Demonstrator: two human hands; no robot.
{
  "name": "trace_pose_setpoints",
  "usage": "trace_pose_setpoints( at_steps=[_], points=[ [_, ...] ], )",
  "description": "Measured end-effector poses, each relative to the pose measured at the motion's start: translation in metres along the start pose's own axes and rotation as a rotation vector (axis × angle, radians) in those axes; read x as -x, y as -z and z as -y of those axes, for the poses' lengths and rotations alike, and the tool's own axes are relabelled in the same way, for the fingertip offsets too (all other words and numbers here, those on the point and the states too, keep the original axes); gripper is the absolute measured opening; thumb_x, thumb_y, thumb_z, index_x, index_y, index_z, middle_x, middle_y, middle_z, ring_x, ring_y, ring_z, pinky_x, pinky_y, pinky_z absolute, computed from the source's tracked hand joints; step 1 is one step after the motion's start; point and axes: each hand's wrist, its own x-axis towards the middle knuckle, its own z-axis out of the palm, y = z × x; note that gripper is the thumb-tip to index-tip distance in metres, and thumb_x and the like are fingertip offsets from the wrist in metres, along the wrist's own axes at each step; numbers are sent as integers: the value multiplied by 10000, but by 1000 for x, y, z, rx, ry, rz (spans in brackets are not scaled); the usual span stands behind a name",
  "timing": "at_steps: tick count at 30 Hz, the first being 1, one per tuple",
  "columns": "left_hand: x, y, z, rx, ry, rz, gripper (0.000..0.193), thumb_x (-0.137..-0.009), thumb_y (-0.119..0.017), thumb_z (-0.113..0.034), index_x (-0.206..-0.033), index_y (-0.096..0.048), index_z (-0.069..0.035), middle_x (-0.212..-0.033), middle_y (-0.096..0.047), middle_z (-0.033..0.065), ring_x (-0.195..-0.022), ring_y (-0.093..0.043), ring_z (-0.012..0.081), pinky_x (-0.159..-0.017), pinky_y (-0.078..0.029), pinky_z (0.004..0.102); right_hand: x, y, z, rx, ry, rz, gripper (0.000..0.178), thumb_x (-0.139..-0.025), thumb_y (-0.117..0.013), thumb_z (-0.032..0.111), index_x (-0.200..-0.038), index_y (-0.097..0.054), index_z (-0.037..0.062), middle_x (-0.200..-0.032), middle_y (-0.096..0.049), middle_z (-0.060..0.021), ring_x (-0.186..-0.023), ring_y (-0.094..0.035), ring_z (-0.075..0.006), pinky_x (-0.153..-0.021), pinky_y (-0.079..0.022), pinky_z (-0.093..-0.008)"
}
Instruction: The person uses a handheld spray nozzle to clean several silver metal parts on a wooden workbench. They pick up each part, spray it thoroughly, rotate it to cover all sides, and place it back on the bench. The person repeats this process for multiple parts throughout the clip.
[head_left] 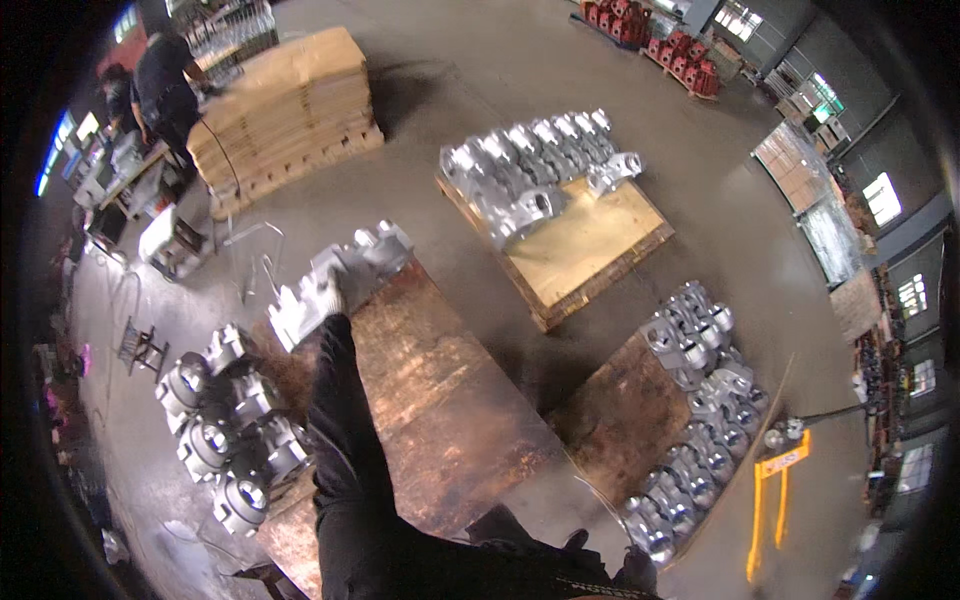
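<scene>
- Dark sleeve (pixel 345 430) nearest me, over the rusty table (pixel 440 390);
- silver housings (pixel 255 395) cluster along its left side;
- my left hand (pixel 333 292) touches a blurred casting (pixel 300 310) at the far end; I cannot tell whether the fingers grip;
- rightward, more castings (pixel 530 150) on a wooden pallet (pixel 585 245).

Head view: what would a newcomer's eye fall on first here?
Probably the rust-brown tabletop across the middle, with the dark-sleeved left hand at the silver castings near its far end. Next, the wooden pallet at upper centre, bearing rows of shiny metal parts. The bright yellow handle at lower right also stands out.
</scene>
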Motion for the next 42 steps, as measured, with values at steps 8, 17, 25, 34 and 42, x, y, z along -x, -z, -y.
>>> trace_pose_setpoints(
  at_steps=[8, 17, 25, 34, 42],
  points=[
    [-11, -34, 5, 797, 261, 371, 580, -931, -550, -459, -1345, -508, -55, -1214, -580, 210, -1083, -586, 338, -936, -477, 458, 12, 2, 73, -404, -363, -74, 246, -1002, -502, 135, -1178, -580, -19, -872, -679, -94, -688, -639, -175, -637, -550, -341],
    [-44, -13, -48, 1162, 514, 755, 556, -1006, -411, -458, -1395, -489, -68, -1330, -545, 241, -1149, -585, 376, -948, -483, 510, -18, 29, 87, -154, -354, -90, 317, -944, -630, 164, -1235, -579, 48, -848, -658, -60, -696, -642, -172, -629, -521, -319],
    [61, -9, -71, 725, -82, 458, 556, -966, -454, -506, -1304, -524, -69, -1214, -602, 207, -1056, -622, 372, -882, -504, 494, 56, 44, -7, -420, -568, -321, 305, -982, -593, 233, -1223, -572, 48, -694, -591, -30, -534, -555, -119, -501, -476, -302],
    [409, 15, 44, -177, -256, 744, 567, -922, -503, -559, -1201, -565, -69, -1084, -667, 168, -951, -662, 367, -808, -528, 477, 105, -18, -127, -538, -552, -281, 389, -1004, -530, 209, -1342, -502, 18, -1112, -670, -75, -570, -586, -129, -505, -494, -286],
    [622, 108, 100, -290, -11, 1186, 630, -888, -568, -501, -1316, -510, -42, -1299, -588, 233, -1183, -578, 407, -1012, -452, 465, 64, 34, -157, -655, -517, -153, 354, -1008, -525, 240, -1318, -496, 72, -650, -528, -7, -495, -555, -107, -459, -487, -288]
  ],
)
